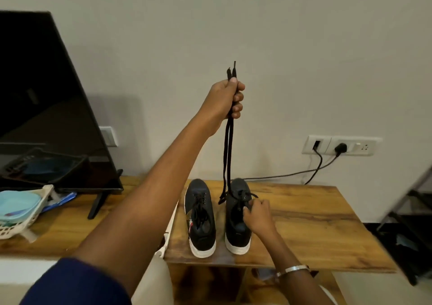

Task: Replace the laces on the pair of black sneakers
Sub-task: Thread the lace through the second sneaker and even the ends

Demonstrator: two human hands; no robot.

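Hands apart: left hand point(230, 99) grips lace point(228, 155), right hand point(257, 213) pinches sneaker point(236, 223) lacing.

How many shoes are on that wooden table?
2. The left sneaker stands laced near the table's middle; the right sneaker stands beside it, under the right hand, its lace pulled up by the left hand.
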